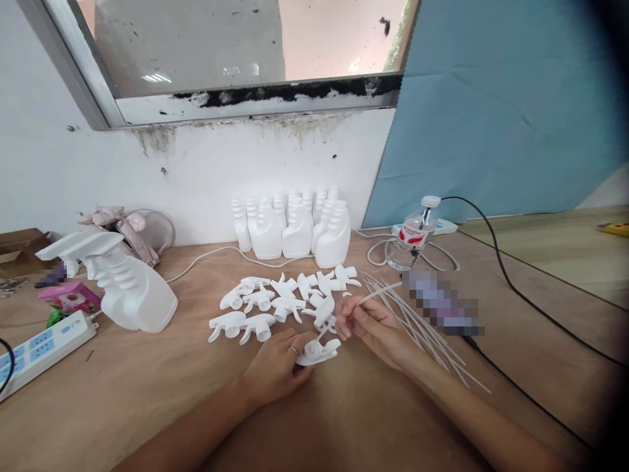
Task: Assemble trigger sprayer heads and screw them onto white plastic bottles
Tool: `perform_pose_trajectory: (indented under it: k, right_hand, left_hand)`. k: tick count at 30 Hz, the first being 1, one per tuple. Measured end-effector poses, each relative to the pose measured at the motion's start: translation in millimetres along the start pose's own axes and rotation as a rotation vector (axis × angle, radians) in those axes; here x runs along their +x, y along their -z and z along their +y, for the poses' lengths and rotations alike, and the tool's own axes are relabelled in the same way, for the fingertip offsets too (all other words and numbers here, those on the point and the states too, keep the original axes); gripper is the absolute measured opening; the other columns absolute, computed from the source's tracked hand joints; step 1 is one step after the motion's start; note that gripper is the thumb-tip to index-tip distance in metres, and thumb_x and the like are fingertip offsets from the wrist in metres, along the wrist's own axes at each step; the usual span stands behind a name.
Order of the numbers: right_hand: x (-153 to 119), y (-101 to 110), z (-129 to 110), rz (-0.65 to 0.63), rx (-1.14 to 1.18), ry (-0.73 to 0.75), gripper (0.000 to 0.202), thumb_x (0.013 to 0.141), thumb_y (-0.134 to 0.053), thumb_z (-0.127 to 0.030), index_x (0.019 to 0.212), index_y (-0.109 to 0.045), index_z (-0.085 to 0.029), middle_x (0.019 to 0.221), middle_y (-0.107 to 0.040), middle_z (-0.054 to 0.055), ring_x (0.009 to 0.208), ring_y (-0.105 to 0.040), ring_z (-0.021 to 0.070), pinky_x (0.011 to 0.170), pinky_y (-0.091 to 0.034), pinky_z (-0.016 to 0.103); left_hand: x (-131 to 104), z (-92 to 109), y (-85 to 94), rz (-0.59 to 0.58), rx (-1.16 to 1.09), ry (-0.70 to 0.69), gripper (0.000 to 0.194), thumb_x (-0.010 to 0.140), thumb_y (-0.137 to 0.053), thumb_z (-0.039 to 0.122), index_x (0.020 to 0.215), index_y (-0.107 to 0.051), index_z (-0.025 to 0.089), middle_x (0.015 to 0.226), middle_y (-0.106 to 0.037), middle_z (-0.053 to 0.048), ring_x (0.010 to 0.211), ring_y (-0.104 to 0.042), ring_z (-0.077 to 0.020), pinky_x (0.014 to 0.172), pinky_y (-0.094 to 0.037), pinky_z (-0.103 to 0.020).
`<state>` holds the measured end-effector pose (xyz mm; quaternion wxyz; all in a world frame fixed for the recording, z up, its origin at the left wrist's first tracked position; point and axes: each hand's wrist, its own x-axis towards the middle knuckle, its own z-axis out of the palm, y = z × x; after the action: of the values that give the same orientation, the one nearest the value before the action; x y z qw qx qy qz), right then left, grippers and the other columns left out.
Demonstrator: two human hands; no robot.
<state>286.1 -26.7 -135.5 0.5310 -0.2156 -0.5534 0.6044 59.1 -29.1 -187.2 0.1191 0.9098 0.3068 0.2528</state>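
My left hand [281, 368] grasps a white sprayer [318, 352] at the near edge of the sprayer pile [280, 300], and my right hand [376, 326] pinches a thin tube [381, 293], left of the loose tubes [425, 328] and nearer than the bottles [299, 226].

Indoor light, fairly even and moderately bright; I see small glare streaks in the window [196, 46]. Soft shadows on my desk [196, 393]. Wide-angle bending, right edge dark and blurred, one pixelated patch on the desk's right.
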Motion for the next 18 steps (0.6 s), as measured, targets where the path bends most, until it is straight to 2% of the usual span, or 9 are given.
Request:
perform_pose_trajectory:
  k: [9,18]
  right_hand:
    - [0.5,-0.2,0.1,0.023,-0.006,0.023,0.014,0.091,-0.057,-0.032,0.09,-0.065,-0.02,0.077,-0.058,0.002,0.066,-0.055,0.013,0.064,-0.043,0.03]
    - [-0.2,-1.2,3.1,-0.064,-0.024,0.021,0.016,0.094,-0.053,-0.03,0.094,-0.065,-0.02,0.08,-0.059,0.002,0.067,-0.054,0.0112,0.066,-0.043,0.028]
  left_hand:
    - [1.3,0.0,-0.2,0.024,-0.006,-0.023,0.039,0.088,-0.053,0.023,0.124,-0.039,0.022,0.099,-0.065,-0.003,0.082,-0.058,-0.0178,0.072,-0.047,-0.029]
    - [0.6,0.0,0.3,-0.023,-0.026,0.008,0.037,0.087,-0.054,0.023,0.122,-0.042,0.022,0.095,-0.064,-0.003,0.083,-0.057,-0.0186,0.073,-0.046,-0.029]
